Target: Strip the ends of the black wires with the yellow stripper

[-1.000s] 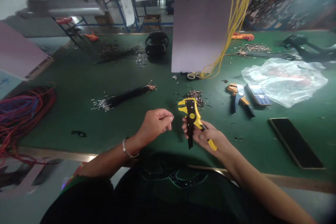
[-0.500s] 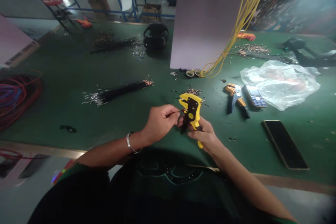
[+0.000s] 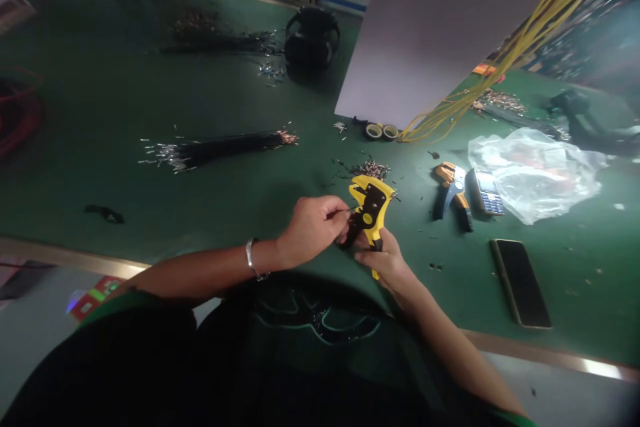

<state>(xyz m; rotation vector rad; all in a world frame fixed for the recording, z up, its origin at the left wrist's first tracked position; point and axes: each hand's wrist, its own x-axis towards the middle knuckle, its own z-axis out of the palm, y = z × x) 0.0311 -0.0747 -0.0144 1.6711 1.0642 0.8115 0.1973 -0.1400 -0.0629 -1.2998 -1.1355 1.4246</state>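
Observation:
My right hand (image 3: 386, 259) is wrapped round the handles of a yellow and black wire stripper (image 3: 371, 207), held upright with its jaws toward the left. Close beside it, my left hand (image 3: 316, 230) pinches a thin dark wire (image 3: 353, 209) whose tip reaches the tool's jaw side. Most of the wire is hidden by my fingers. Just beyond the tool lies a small heap of cut wire bits (image 3: 373, 170). A bundle of black wires (image 3: 230, 145) with bare copper ends rests on the green table to the left.
Rightward lie orange-and-blue pliers (image 3: 453, 190), a keypad phone (image 3: 487, 192), a clear plastic bag (image 3: 540, 170) and a dark smartphone (image 3: 521, 283). Tape rolls (image 3: 381, 131) sit below a hanging white panel (image 3: 425, 27) and yellow wires (image 3: 530, 47). A black headset-like object (image 3: 312, 40) stands behind.
The camera view has tilted and shifted. My hands stay together at the wire stripper, with the wire still held at its jaw side.

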